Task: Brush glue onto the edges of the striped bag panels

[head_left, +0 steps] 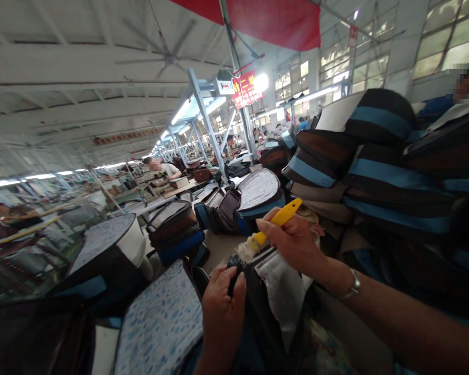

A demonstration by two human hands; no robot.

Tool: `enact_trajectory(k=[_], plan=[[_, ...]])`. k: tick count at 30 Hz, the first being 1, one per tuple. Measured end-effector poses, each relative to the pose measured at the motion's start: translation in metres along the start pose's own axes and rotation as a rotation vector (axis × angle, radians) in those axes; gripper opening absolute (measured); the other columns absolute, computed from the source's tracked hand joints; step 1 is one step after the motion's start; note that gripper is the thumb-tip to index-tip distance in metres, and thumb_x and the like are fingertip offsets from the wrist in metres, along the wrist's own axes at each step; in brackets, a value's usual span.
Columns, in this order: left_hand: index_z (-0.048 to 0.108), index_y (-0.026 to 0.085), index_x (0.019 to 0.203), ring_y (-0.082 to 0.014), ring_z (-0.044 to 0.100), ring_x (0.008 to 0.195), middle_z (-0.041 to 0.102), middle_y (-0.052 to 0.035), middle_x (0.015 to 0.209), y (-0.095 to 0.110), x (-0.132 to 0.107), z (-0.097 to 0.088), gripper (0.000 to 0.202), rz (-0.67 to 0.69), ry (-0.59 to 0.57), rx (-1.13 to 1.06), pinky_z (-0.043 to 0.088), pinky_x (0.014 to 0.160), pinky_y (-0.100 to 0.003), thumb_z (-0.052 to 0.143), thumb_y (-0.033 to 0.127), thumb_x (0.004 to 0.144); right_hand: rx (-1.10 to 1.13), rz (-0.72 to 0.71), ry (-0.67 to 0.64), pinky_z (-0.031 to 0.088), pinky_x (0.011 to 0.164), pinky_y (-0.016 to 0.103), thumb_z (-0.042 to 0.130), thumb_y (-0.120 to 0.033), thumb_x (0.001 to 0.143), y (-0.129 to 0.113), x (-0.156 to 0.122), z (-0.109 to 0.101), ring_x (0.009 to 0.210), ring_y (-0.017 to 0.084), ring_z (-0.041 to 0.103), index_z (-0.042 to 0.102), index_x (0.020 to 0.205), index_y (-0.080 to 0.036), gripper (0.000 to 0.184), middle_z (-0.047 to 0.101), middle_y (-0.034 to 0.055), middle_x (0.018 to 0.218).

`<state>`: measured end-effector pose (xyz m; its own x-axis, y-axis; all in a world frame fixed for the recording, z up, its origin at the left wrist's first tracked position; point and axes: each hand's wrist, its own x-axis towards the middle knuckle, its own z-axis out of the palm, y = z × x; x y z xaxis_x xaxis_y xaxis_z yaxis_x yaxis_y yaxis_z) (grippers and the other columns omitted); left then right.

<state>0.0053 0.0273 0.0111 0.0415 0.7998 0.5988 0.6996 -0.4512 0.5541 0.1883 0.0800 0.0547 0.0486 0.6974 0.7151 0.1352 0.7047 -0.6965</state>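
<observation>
My right hand [293, 242] comes in from the right with a bracelet on its wrist, shut on a yellow-handled brush [277, 222]. The brush's pale, fluffy bristles [247, 248] lie just above the rim of a black bag [254, 317] with a white lining [279, 291]. My left hand [222, 312] is closed on the bag's dark upper edge, below and left of the bristles. Part of that edge is hidden by my fingers. A blue-patterned bag panel [160, 325] stands just left of my left hand.
A tall stack of black bags with blue stripes [379, 177] rises to my right. Several open bags [222, 208] stand on the workbench ahead. Co-workers sit at long benches in the factory hall, one in a white shirt [168, 170]. A sleeve in blue [433, 108] shows at the far right.
</observation>
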Motion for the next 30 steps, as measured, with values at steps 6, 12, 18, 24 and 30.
enact_trajectory(k=[6,12,18,24,30], plan=[[0.072,0.018,0.091,-0.0234,0.067,0.094,0.07,-0.0084,0.097,-0.009,-0.005,0.005,0.031,-0.014,0.051,0.074,0.054,0.084,-0.036,0.057,0.045,0.086,-0.18,-0.154,0.007,0.047,0.069,0.026,0.052,-0.029,0.096,0.007,-0.009,0.009,0.071,0.016,0.062,0.059,0.08,-0.019,0.02,0.063,0.0024,0.074],[0.067,0.015,0.102,-0.0321,0.063,0.104,0.066,-0.0138,0.108,-0.006,-0.009,0.008,0.051,-0.045,0.013,0.268,0.053,0.089,-0.048,0.064,0.058,0.074,-0.27,-0.226,-0.114,0.047,0.069,0.027,0.055,-0.029,0.092,0.025,0.0,-0.009,0.064,0.015,0.06,0.06,0.076,-0.019,0.019,0.063,0.0009,0.07],[0.064,0.018,0.098,-0.0257,0.067,0.091,0.066,-0.0085,0.099,0.014,0.0,0.01,0.026,0.078,-0.118,0.214,0.057,0.078,-0.04,0.06,0.035,0.078,0.151,0.069,0.421,0.038,0.045,0.02,0.065,-0.038,0.089,0.011,-0.001,-0.076,0.047,0.01,0.048,0.063,0.083,-0.018,0.021,0.052,-0.0051,0.055],[0.067,0.022,0.093,-0.0185,0.067,0.093,0.069,-0.005,0.107,0.021,0.04,-0.001,0.015,0.357,-0.092,0.054,0.054,0.083,-0.029,0.058,0.027,0.082,0.377,0.153,0.754,0.03,0.039,0.012,0.079,-0.029,0.077,-0.012,-0.035,-0.14,0.046,0.005,0.042,0.064,0.076,-0.016,0.02,0.055,-0.0035,0.059],[0.068,0.022,0.093,-0.0231,0.06,0.112,0.066,-0.0052,0.119,-0.009,0.114,0.019,0.02,0.163,-0.229,-0.063,0.043,0.104,-0.036,0.059,0.03,0.077,0.372,0.231,0.85,0.032,0.036,0.014,0.078,-0.028,0.077,-0.009,-0.067,-0.18,0.041,0.004,0.036,0.065,0.073,-0.016,0.017,0.051,-0.004,0.055]])
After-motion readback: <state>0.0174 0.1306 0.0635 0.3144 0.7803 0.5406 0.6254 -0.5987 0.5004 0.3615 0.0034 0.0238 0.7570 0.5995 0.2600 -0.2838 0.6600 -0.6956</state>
